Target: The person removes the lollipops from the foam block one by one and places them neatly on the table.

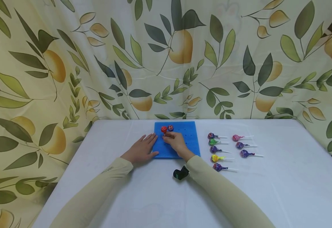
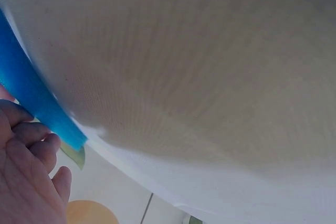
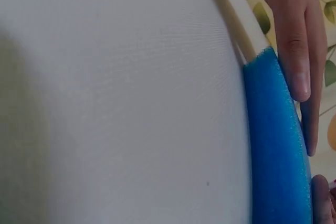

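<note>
A blue foam board (image 1: 190,137) with small holes lies on the white table. My right hand (image 1: 177,144) pinches a red-wrapped lollipop (image 1: 164,129) over the board's left part; whether the stick is in a hole is hidden by the fingers. Just beside it, a dark-wrapped lollipop (image 1: 170,128) stands at the board's far side. My left hand (image 1: 143,149) rests flat at the board's left edge, fingers straight. In the right wrist view, the left hand (image 3: 294,40) lies along the foam board's side (image 3: 275,145).
Right of the board lie two columns of wrapped lollipops, among them a green one (image 1: 212,142), a yellow one (image 1: 215,158) and a pink one (image 1: 236,138), sticks pointing right. A black object (image 1: 181,173) is at the right cuff. A leaf-patterned curtain (image 1: 160,79) hangs behind the table.
</note>
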